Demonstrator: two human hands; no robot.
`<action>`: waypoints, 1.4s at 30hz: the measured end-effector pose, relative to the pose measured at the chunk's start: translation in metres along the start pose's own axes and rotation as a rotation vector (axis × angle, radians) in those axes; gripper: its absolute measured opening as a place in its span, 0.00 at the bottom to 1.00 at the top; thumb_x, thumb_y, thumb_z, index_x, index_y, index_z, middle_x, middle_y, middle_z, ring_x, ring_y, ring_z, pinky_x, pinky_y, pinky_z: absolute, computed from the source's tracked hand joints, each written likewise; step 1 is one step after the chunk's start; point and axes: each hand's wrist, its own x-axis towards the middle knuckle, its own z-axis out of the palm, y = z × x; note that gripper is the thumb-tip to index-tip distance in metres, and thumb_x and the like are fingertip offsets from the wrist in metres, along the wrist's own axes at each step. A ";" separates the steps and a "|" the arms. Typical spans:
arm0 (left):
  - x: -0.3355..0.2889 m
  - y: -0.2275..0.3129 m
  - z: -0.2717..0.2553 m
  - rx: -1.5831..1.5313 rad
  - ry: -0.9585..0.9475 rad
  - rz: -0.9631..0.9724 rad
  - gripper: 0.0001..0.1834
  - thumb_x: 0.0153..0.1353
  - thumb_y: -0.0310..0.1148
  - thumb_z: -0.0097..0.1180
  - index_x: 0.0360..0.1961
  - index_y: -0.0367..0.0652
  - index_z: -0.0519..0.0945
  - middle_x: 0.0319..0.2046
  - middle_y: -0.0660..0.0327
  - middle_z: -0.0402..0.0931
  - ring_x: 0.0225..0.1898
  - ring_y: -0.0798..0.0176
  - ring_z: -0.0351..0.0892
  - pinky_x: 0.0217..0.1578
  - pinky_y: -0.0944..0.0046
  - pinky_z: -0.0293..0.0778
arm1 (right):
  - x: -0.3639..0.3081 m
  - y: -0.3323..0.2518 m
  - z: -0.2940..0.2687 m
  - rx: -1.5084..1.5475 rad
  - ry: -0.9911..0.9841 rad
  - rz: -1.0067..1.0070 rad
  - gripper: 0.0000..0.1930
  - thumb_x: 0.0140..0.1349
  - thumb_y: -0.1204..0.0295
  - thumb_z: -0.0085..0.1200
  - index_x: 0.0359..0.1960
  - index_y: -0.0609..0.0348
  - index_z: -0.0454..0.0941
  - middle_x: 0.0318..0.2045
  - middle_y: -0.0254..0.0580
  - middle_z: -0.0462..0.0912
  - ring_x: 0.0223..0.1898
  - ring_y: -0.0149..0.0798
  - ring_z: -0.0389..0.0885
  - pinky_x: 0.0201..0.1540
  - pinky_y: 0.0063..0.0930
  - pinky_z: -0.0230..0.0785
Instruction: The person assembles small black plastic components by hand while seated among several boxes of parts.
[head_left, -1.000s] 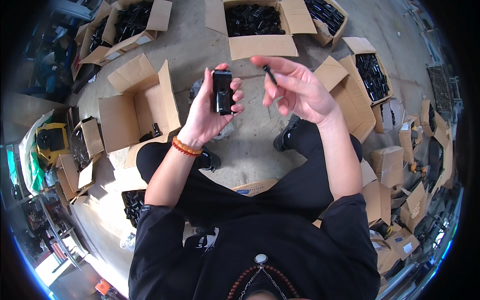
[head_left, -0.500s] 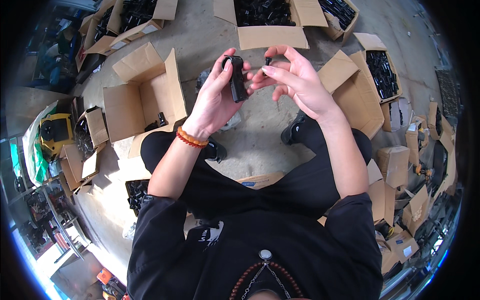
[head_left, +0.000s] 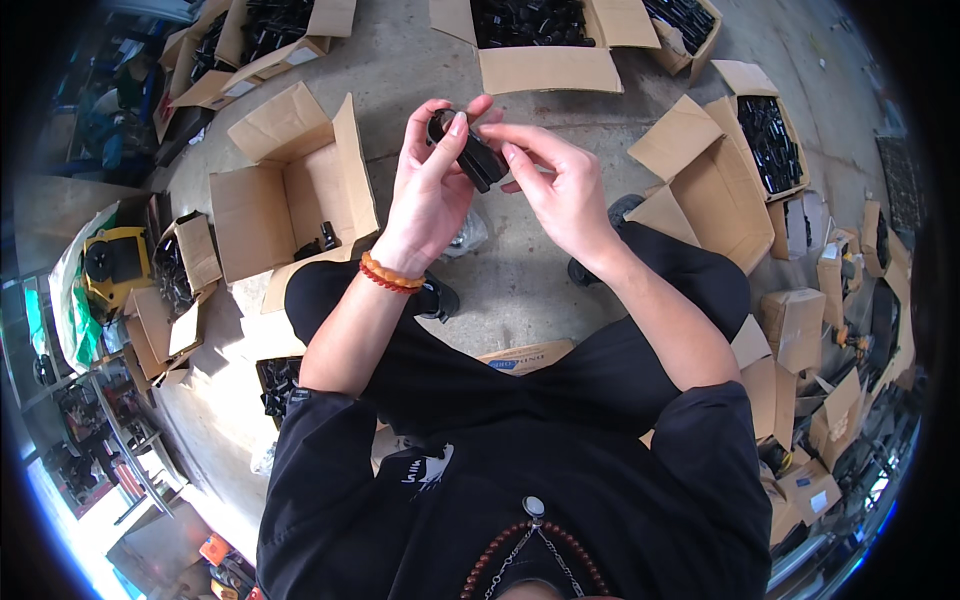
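The glossy black part (head_left: 482,166) slanted toward five o'clock, left hand (head_left: 432,190) gripping it; right hand (head_left: 566,188) curled close by, hold unclear.

The right hand (head_left: 565,190), previously apart, came in to the left hand (head_left: 432,195), its fingertips reaching the side of the black part (head_left: 484,166). That part tilted, its lower end swinging rightward. The small black piece the right fingers had pinched became hidden.
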 end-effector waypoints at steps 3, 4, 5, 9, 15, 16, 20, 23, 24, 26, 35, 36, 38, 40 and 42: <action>0.000 0.003 0.002 -0.029 0.004 0.016 0.16 0.71 0.33 0.50 0.58 0.54 0.67 0.61 0.54 0.70 0.64 0.51 0.68 0.57 0.51 0.75 | -0.001 0.002 0.000 -0.097 -0.017 -0.079 0.12 0.63 0.83 0.52 0.45 0.58 0.84 0.35 0.42 0.84 0.31 0.33 0.85 0.35 0.24 0.77; -0.001 0.005 0.003 -0.037 0.009 0.016 0.16 0.71 0.33 0.51 0.58 0.54 0.67 0.61 0.54 0.71 0.64 0.52 0.69 0.55 0.51 0.76 | -0.001 0.003 0.001 -0.130 -0.018 -0.117 0.12 0.63 0.83 0.52 0.44 0.58 0.85 0.35 0.42 0.84 0.30 0.33 0.84 0.35 0.24 0.76; -0.001 0.005 0.002 -0.024 0.009 0.021 0.17 0.71 0.33 0.50 0.59 0.53 0.66 0.61 0.53 0.69 0.65 0.51 0.68 0.57 0.51 0.74 | 0.000 0.003 0.001 -0.120 -0.012 -0.110 0.12 0.62 0.83 0.52 0.44 0.59 0.85 0.34 0.43 0.84 0.30 0.33 0.84 0.34 0.25 0.76; 0.000 0.000 -0.003 -0.001 0.029 0.046 0.18 0.72 0.34 0.50 0.60 0.51 0.66 0.62 0.52 0.69 0.65 0.50 0.67 0.59 0.50 0.72 | 0.001 0.002 0.003 -0.083 -0.003 -0.079 0.11 0.61 0.83 0.53 0.43 0.60 0.85 0.34 0.44 0.84 0.30 0.33 0.84 0.34 0.25 0.76; 0.003 -0.004 0.004 0.118 0.064 0.095 0.19 0.72 0.35 0.48 0.62 0.47 0.64 0.64 0.48 0.66 0.66 0.45 0.66 0.63 0.48 0.67 | 0.001 0.005 -0.006 -0.101 0.045 -0.171 0.10 0.58 0.82 0.55 0.40 0.61 0.84 0.31 0.44 0.83 0.31 0.36 0.83 0.34 0.27 0.73; -0.001 0.000 0.002 0.117 0.087 0.119 0.20 0.72 0.35 0.48 0.62 0.47 0.63 0.64 0.49 0.65 0.66 0.44 0.66 0.64 0.47 0.67 | 0.004 -0.004 -0.006 -0.115 -0.012 -0.120 0.09 0.58 0.81 0.55 0.40 0.61 0.84 0.30 0.43 0.82 0.29 0.34 0.82 0.32 0.26 0.73; 0.003 -0.008 0.005 0.203 0.053 0.217 0.19 0.73 0.33 0.47 0.62 0.44 0.64 0.63 0.50 0.66 0.64 0.46 0.68 0.62 0.50 0.68 | -0.002 0.000 -0.008 -0.011 -0.003 -0.102 0.12 0.59 0.74 0.61 0.43 0.68 0.82 0.34 0.45 0.83 0.32 0.35 0.84 0.33 0.24 0.77; 0.004 -0.012 0.000 0.228 0.060 0.270 0.16 0.73 0.31 0.47 0.60 0.44 0.66 0.62 0.50 0.68 0.63 0.47 0.69 0.62 0.51 0.69 | -0.003 0.003 -0.009 -0.016 -0.058 -0.042 0.18 0.57 0.69 0.66 0.45 0.68 0.82 0.34 0.46 0.84 0.34 0.36 0.85 0.38 0.26 0.78; 0.004 -0.012 -0.001 0.279 0.062 0.280 0.19 0.73 0.34 0.46 0.61 0.42 0.64 0.63 0.49 0.65 0.64 0.48 0.67 0.63 0.52 0.68 | -0.004 0.005 -0.007 0.088 -0.065 0.052 0.21 0.57 0.66 0.67 0.47 0.68 0.81 0.36 0.47 0.86 0.36 0.33 0.85 0.41 0.25 0.77; 0.007 -0.016 -0.004 0.264 0.048 0.307 0.17 0.73 0.32 0.46 0.60 0.42 0.65 0.63 0.49 0.66 0.64 0.47 0.67 0.64 0.51 0.67 | -0.003 0.005 -0.009 0.185 -0.117 0.189 0.24 0.56 0.64 0.69 0.49 0.69 0.81 0.39 0.45 0.87 0.37 0.29 0.84 0.42 0.24 0.77; 0.007 -0.010 -0.004 0.381 -0.018 0.348 0.16 0.72 0.28 0.47 0.60 0.43 0.67 0.61 0.50 0.70 0.63 0.53 0.70 0.62 0.56 0.69 | 0.005 0.018 -0.010 0.279 -0.151 0.235 0.23 0.56 0.70 0.68 0.51 0.70 0.79 0.39 0.44 0.86 0.40 0.28 0.82 0.46 0.23 0.77; 0.008 -0.009 -0.001 0.386 -0.027 0.327 0.18 0.72 0.28 0.47 0.62 0.44 0.67 0.61 0.50 0.70 0.63 0.54 0.70 0.62 0.58 0.69 | 0.005 0.021 -0.013 0.286 -0.120 0.219 0.22 0.55 0.70 0.69 0.49 0.70 0.80 0.37 0.44 0.86 0.38 0.28 0.82 0.44 0.24 0.76; 0.006 -0.006 0.011 0.403 -0.007 0.290 0.26 0.70 0.27 0.51 0.68 0.42 0.62 0.60 0.48 0.70 0.61 0.54 0.72 0.60 0.59 0.71 | 0.005 0.022 -0.020 0.299 -0.053 0.183 0.20 0.53 0.71 0.69 0.46 0.68 0.82 0.35 0.42 0.87 0.35 0.28 0.82 0.42 0.25 0.76; 0.000 -0.003 0.017 0.453 -0.020 0.245 0.28 0.69 0.26 0.52 0.69 0.42 0.61 0.59 0.49 0.71 0.59 0.56 0.74 0.58 0.60 0.73 | 0.004 0.007 -0.030 0.245 -0.060 0.184 0.20 0.53 0.72 0.69 0.47 0.69 0.81 0.36 0.44 0.87 0.37 0.30 0.84 0.43 0.26 0.77; 0.000 -0.006 0.018 0.494 -0.070 0.258 0.27 0.70 0.28 0.51 0.69 0.45 0.62 0.57 0.55 0.73 0.54 0.64 0.77 0.51 0.66 0.76 | 0.004 -0.004 -0.036 0.186 -0.064 0.163 0.20 0.53 0.73 0.69 0.47 0.70 0.81 0.37 0.46 0.87 0.38 0.32 0.85 0.44 0.26 0.78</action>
